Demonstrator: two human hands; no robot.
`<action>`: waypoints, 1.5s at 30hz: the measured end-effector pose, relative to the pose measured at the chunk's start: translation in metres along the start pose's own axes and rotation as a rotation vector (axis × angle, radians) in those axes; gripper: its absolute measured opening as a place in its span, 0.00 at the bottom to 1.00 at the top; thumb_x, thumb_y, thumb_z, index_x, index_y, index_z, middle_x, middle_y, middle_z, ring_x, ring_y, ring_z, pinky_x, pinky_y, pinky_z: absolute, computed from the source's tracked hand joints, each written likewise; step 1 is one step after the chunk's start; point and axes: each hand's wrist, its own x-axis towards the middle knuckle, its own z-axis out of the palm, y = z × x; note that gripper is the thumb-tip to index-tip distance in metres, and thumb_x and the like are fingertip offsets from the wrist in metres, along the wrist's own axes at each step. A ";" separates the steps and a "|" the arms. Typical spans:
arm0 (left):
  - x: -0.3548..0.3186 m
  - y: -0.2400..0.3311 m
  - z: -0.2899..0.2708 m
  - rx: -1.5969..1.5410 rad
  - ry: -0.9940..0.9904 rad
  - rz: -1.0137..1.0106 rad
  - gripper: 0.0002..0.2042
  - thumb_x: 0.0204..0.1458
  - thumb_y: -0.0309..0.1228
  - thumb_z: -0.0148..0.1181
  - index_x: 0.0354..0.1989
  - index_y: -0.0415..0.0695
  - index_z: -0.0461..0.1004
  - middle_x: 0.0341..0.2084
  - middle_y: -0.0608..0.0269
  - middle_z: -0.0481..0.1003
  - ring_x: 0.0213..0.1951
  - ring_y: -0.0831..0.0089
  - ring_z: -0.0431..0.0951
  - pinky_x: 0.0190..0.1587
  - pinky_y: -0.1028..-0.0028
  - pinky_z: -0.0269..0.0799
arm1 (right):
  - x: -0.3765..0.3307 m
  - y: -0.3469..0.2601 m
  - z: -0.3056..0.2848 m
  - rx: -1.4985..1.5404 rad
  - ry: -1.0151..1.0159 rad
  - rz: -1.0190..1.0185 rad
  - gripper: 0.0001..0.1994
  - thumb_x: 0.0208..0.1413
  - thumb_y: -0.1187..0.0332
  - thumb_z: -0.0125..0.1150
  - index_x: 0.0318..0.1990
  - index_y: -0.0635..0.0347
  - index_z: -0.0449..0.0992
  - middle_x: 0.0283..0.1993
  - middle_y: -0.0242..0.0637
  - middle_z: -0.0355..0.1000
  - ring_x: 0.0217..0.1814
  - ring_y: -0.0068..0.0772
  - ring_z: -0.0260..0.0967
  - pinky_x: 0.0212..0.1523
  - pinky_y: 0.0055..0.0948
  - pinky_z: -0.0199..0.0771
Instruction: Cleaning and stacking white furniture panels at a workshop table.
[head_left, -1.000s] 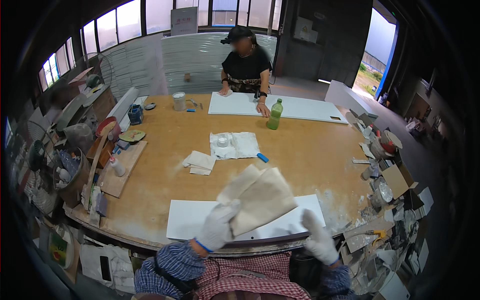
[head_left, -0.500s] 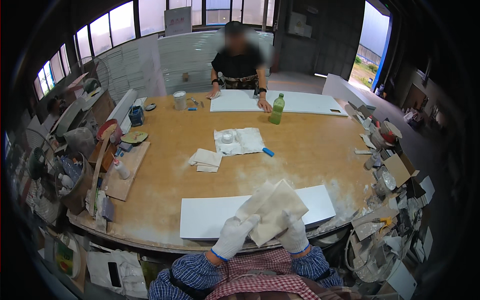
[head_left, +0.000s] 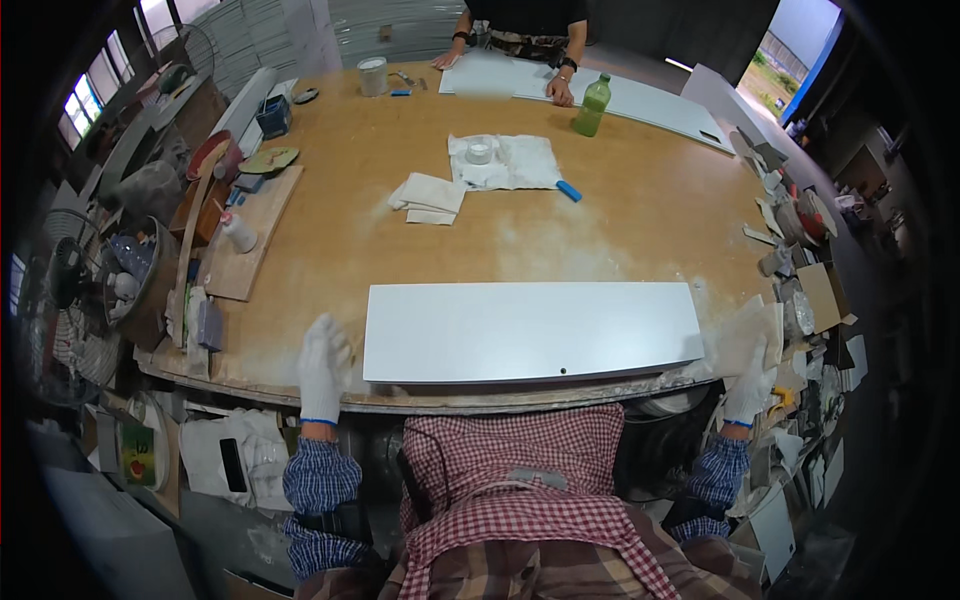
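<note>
Fingers of our left hand (head_left: 322,368) are spread, released, gloved white, hovering over the near-left edge of the counter (head_left: 330,200), gripping nothing. Our right hand (head_left: 752,380), also gloved, is out at the counter's right end, fingers loosely curled against a crumpled beige paper sheet (head_left: 742,330); we cannot tell whether they actually clamp it. Between our hands lies a long white panel (head_left: 530,328), flat along the near edge, touched by neither hand. Farther out we see folded white cloths (head_left: 430,197), a tape roll (head_left: 480,152) on a white cloth, a green bottle (head_left: 592,104), and another person's hand (head_left: 560,92) on a second white panel (head_left: 640,100).
</note>
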 end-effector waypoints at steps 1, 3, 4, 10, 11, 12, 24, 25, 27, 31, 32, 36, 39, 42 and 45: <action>0.004 -0.004 0.009 -0.131 -0.061 -0.235 0.23 0.67 0.46 0.45 0.58 0.39 0.70 0.50 0.57 0.75 0.50 0.72 0.74 0.49 0.73 0.71 | 0.006 0.009 0.005 0.138 0.006 0.113 0.25 0.60 0.66 0.59 0.62 0.67 0.65 0.58 0.51 0.67 0.57 0.43 0.68 0.56 0.34 0.71; -0.008 -0.008 0.024 -0.157 -0.173 -0.306 0.25 0.66 0.49 0.44 0.59 0.40 0.70 0.50 0.59 0.75 0.50 0.74 0.74 0.47 0.75 0.71 | 0.007 0.024 0.016 0.308 0.001 0.278 0.21 0.65 0.60 0.55 0.55 0.72 0.71 0.53 0.44 0.72 0.50 0.32 0.71 0.48 0.29 0.74; -0.012 -0.008 0.042 -0.189 -0.306 -0.378 0.27 0.66 0.52 0.44 0.59 0.41 0.70 0.51 0.60 0.75 0.49 0.76 0.74 0.46 0.77 0.71 | 0.006 0.047 0.016 0.245 -0.049 0.261 0.21 0.65 0.60 0.55 0.54 0.72 0.71 0.53 0.43 0.72 0.49 0.31 0.70 0.48 0.29 0.73; -0.002 -0.022 0.030 -0.261 -0.418 -0.460 0.34 0.65 0.58 0.38 0.63 0.38 0.65 0.55 0.56 0.73 0.55 0.65 0.75 0.56 0.68 0.73 | -0.017 0.106 0.067 0.758 -0.204 0.287 0.16 0.66 0.70 0.49 0.57 0.67 0.72 0.58 0.44 0.72 0.60 0.41 0.68 0.61 0.35 0.65; -0.002 -0.024 0.019 -0.199 -0.367 -0.453 0.34 0.65 0.58 0.38 0.63 0.38 0.66 0.55 0.55 0.73 0.55 0.64 0.75 0.55 0.67 0.73 | -0.029 0.076 0.074 0.579 -0.362 0.029 0.17 0.66 0.68 0.51 0.60 0.63 0.69 0.59 0.38 0.71 0.60 0.32 0.68 0.61 0.28 0.67; -0.002 -0.025 0.017 -0.143 -0.338 -0.456 0.34 0.64 0.59 0.38 0.62 0.38 0.66 0.55 0.55 0.73 0.54 0.64 0.75 0.54 0.67 0.73 | -0.035 0.066 0.069 0.518 -0.428 -0.019 0.17 0.67 0.65 0.51 0.60 0.61 0.69 0.57 0.36 0.72 0.58 0.29 0.69 0.57 0.28 0.70; 0.006 -0.029 0.046 -0.259 -0.362 -0.410 0.34 0.63 0.58 0.43 0.60 0.37 0.68 0.53 0.55 0.74 0.54 0.65 0.74 0.54 0.69 0.72 | -0.015 0.095 0.059 0.983 -0.448 0.588 0.19 0.68 0.61 0.49 0.60 0.61 0.69 0.57 0.37 0.72 0.60 0.32 0.69 0.60 0.32 0.69; 0.005 -0.027 0.053 -0.250 -0.373 -0.415 0.34 0.63 0.58 0.43 0.60 0.37 0.68 0.53 0.55 0.74 0.54 0.65 0.74 0.54 0.69 0.72 | -0.013 0.096 0.055 1.000 -0.430 0.594 0.19 0.68 0.60 0.49 0.60 0.61 0.69 0.57 0.37 0.72 0.60 0.33 0.68 0.61 0.33 0.68; 0.002 -0.025 0.068 -0.220 -0.368 -0.440 0.34 0.63 0.58 0.43 0.60 0.38 0.68 0.53 0.55 0.74 0.53 0.66 0.74 0.54 0.69 0.72 | -0.008 0.095 0.051 1.026 -0.415 0.609 0.19 0.68 0.60 0.49 0.60 0.61 0.69 0.57 0.37 0.72 0.60 0.32 0.68 0.61 0.33 0.68; 0.003 -0.033 0.084 -0.216 -0.388 -0.430 0.34 0.63 0.59 0.43 0.60 0.38 0.68 0.52 0.55 0.74 0.53 0.67 0.74 0.53 0.70 0.72 | 0.001 0.100 0.042 1.032 -0.399 0.613 0.20 0.68 0.59 0.48 0.60 0.62 0.69 0.58 0.37 0.72 0.61 0.32 0.68 0.62 0.33 0.67; 0.008 -0.046 0.083 -0.227 -0.421 -0.378 0.36 0.62 0.61 0.41 0.59 0.37 0.68 0.51 0.55 0.75 0.51 0.66 0.76 0.52 0.70 0.73 | 0.001 0.102 0.040 1.036 -0.411 0.636 0.21 0.69 0.59 0.49 0.61 0.63 0.68 0.58 0.36 0.72 0.61 0.31 0.67 0.62 0.32 0.66; 0.001 -0.015 0.084 -0.084 -0.454 -0.451 0.38 0.63 0.62 0.38 0.60 0.35 0.68 0.52 0.53 0.75 0.52 0.65 0.76 0.54 0.71 0.72 | 0.013 0.079 0.028 0.542 -0.397 0.216 0.21 0.70 0.61 0.46 0.62 0.65 0.67 0.60 0.36 0.70 0.61 0.28 0.65 0.63 0.30 0.64; 0.018 -0.008 0.071 0.065 -0.500 -0.273 0.34 0.64 0.56 0.43 0.63 0.34 0.64 0.57 0.54 0.72 0.55 0.65 0.73 0.57 0.70 0.69 | 0.037 0.074 0.004 -0.005 -0.294 0.106 0.20 0.66 0.67 0.47 0.64 0.64 0.66 0.63 0.41 0.68 0.64 0.33 0.64 0.65 0.32 0.61; 0.022 0.000 0.083 0.583 -0.376 0.147 0.35 0.63 0.52 0.46 0.66 0.32 0.60 0.59 0.46 0.69 0.57 0.56 0.73 0.59 0.66 0.66 | 0.013 -0.026 0.013 -0.545 -0.200 -0.472 0.26 0.53 0.71 0.54 0.63 0.61 0.67 0.61 0.55 0.67 0.65 0.53 0.62 0.66 0.41 0.60; -0.003 0.019 0.125 0.943 -0.367 0.183 0.36 0.60 0.49 0.50 0.68 0.32 0.56 0.62 0.39 0.65 0.59 0.46 0.70 0.61 0.61 0.64 | -0.026 -0.085 0.077 -0.400 -0.511 -0.604 0.22 0.50 0.67 0.55 0.53 0.64 0.71 0.55 0.57 0.67 0.59 0.52 0.64 0.58 0.49 0.63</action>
